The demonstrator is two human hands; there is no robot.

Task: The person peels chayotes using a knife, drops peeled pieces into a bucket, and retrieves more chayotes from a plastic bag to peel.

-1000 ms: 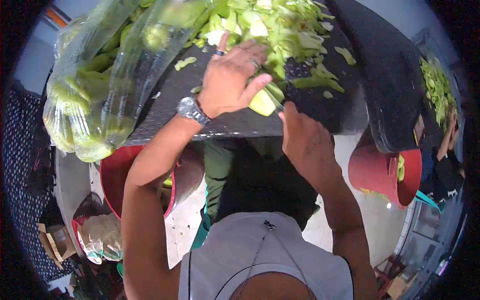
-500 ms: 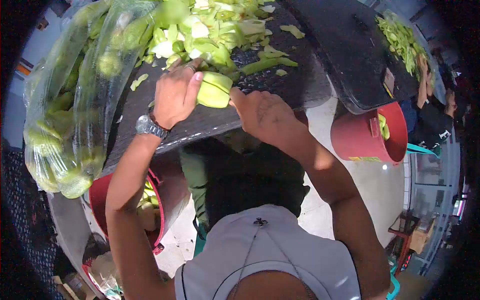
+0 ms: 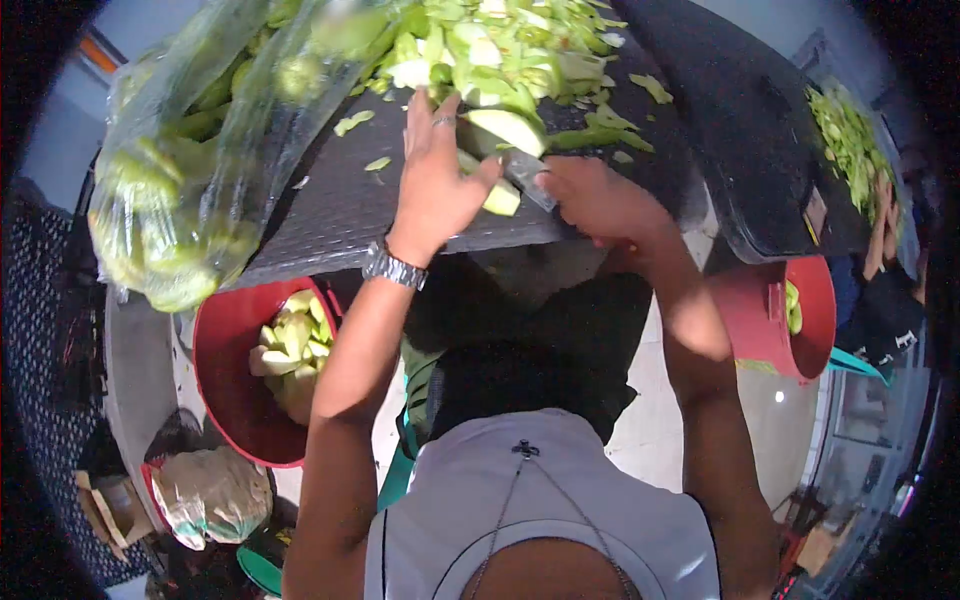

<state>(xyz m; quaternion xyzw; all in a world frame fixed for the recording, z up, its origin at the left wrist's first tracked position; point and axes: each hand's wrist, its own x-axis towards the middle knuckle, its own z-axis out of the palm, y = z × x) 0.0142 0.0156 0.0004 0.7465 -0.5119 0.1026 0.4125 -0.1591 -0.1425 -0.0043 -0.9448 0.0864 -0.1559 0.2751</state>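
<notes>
Head view: right hand clenched on a knife, handle hidden in the fist, blade between two pieces of green produce. Upper cut piece lies by the blade's far side, pale face showing; lower cut piece sits at the left thumb. Left hand has fingers extended, thumb at the lower piece; can't tell if it's gripping. Both pieces on the dark desk, near edge, just short of the heap of peelings. Clear plastic bag of whole green produce at left, overhanging the edge. Red bucket below it holds pale pieces.
</notes>
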